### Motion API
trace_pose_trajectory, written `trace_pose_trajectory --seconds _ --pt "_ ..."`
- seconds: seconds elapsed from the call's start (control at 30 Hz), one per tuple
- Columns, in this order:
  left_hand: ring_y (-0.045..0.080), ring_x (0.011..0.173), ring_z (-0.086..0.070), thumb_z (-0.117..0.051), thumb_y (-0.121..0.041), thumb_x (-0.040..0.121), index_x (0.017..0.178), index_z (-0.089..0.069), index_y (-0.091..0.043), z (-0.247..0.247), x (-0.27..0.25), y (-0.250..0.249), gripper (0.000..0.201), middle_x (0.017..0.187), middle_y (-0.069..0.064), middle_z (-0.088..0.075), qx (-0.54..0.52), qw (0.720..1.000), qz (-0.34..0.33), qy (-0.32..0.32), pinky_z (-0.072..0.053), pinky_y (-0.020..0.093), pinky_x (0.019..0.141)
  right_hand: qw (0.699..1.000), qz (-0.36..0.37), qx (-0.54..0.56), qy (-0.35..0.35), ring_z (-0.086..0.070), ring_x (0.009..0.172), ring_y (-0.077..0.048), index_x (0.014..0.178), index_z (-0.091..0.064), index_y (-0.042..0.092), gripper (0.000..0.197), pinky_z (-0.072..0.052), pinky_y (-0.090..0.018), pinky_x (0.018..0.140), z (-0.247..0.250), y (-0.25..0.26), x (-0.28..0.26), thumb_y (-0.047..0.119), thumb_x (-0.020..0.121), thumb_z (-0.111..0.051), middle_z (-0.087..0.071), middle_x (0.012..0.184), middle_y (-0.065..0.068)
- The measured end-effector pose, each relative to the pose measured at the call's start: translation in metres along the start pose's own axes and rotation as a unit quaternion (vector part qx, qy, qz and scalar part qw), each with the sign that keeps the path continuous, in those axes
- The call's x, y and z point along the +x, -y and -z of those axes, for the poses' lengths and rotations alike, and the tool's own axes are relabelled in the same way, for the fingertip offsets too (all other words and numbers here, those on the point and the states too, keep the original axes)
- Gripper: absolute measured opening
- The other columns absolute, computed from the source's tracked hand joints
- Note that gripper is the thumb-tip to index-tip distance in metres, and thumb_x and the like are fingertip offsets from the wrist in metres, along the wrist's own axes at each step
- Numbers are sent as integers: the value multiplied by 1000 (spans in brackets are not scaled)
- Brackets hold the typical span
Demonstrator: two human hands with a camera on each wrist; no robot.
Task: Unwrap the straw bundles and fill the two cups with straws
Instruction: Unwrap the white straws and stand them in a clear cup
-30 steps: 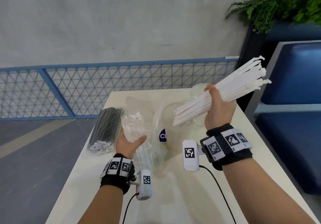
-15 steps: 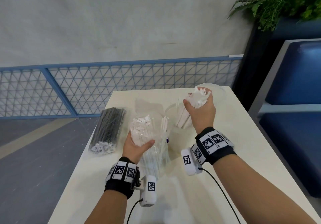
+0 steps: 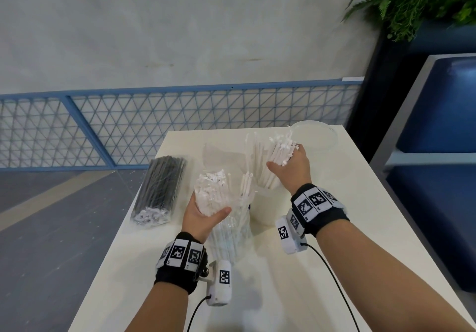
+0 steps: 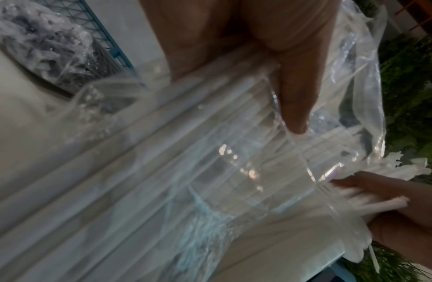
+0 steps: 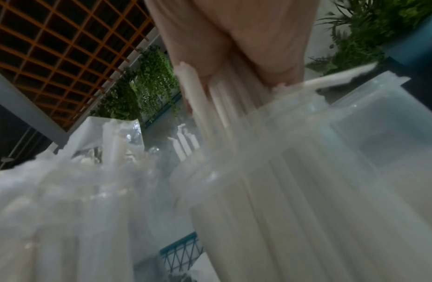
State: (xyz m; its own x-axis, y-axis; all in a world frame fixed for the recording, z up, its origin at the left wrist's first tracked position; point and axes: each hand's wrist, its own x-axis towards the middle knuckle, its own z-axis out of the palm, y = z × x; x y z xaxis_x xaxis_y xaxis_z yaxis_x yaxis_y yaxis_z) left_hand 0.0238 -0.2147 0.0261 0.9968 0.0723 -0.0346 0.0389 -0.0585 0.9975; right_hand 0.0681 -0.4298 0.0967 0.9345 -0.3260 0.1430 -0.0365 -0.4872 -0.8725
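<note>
Far left on the desk (image 3: pixel 334 203): wrapped pack of black straws (image 3: pixel 161 187), lying flat, untouched. Next, left hand (image 3: pixel 203 218), palm up, grip curled round a clear bag of white straws (image 3: pixel 213 197); bag stands upright w/ its near end on the desk. Just right of it, a clear cup (image 3: pixel 262 203) w/ white straws in it. Right hand (image 3: pixel 291 169) above that cup, grip wrapped round a bunch of loose white straws (image 3: pixel 275 151), lower ends inside the cup. Far right: 1 more clear cup (image 3: pixel 315 136), rim near the right hand.
</note>
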Motion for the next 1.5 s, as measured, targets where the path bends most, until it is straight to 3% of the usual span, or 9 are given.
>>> trace_pose_trajectory --seconds 0.13,0.3,0.53,0.67,0.83,1.03,1.2,1.37,1.5 --pt "22 110 -62 -80 0 64 124 -51 -9 1 0 0 67 115 11 -66 -10 1000 -10 3 -53 33 91 1000 20 15 -2 -56 99 -24 112 -56 -1 38 -31 -10 72 0 7 4 5 77 -70 -53 122 -16" --pt "22 110 -62 -84 -5 61 124 -51 -10 -1 0 1 71 115 10 -66 -20 1000 -10 -4 -49 44 97 998 66 2 -9 -59 100 -27 110 -60 6 36 -45 -31 87 10 22 10 8 76 -70 -60 112 -13" --pt "20 111 -62 -87 -30 47 124 -52 -14 0 -1 0 87 116 6 -66 -14 1000 -10 -2 -49 45 98 992 101 69 8 -53 92 -11 122 -48 17 56 -40 -16 76 19 31 6 9 74 -75 -55 105 7" --pt "21 111 -61 -85 -8 60 125 -51 -11 0 -1 2 73 116 8 -65 -11 1000 -12 -1 -48 46 99 985 117 121 27 -56 104 -11 121 -48 20 60 -44 -14 87 17 26 4 15 70 -80 -57 113 2" --pt "20 109 -62 -81 -2 64 124 -51 -11 1 -2 3 68 115 8 -66 -21 1000 -18 5 -49 43 97 960 218 118 -127 -55 90 -10 105 -55 16 28 -38 -4 82 11 30 -24 14 81 -69 -55 104 2" --pt "20 106 -64 -85 -12 55 117 -55 -16 2 -3 2 69 112 8 -67 -43 999 -23 22 -53 36 89 971 228 52 43 -52 99 -5 114 -56 18 32 -35 -3 89 -28 6 -71 20 84 -66 -54 110 7" --pt "23 107 -64 -79 7 64 121 -52 -6 5 -8 4 64 112 12 -67 -54 997 -34 47 -56 26 83 951 297 -82 8 -46 106 0 122 -53 19 40 -13 -20 108 -35 11 -82 34 86 -52 -63 116 6" --pt "12 96 -67 -79 -2 54 108 -57 -23 13 -11 1 62 101 1 -69 -83 993 -49 63 -56 24 78 958 247 21 141 -53 114 -7 130 -47 18 42 -32 -5 96 -47 13 -94 15 89 -57 -60 124 0" --pt "8 90 -68 -80 -3 48 106 -55 -22 16 -11 0 66 99 1 -68 -92 991 -41 83 -56 21 73 958 232 107 128 -51 105 5 124 -52 15 50 -36 -3 91 -50 14 -98 6 78 -69 -58 112 4"
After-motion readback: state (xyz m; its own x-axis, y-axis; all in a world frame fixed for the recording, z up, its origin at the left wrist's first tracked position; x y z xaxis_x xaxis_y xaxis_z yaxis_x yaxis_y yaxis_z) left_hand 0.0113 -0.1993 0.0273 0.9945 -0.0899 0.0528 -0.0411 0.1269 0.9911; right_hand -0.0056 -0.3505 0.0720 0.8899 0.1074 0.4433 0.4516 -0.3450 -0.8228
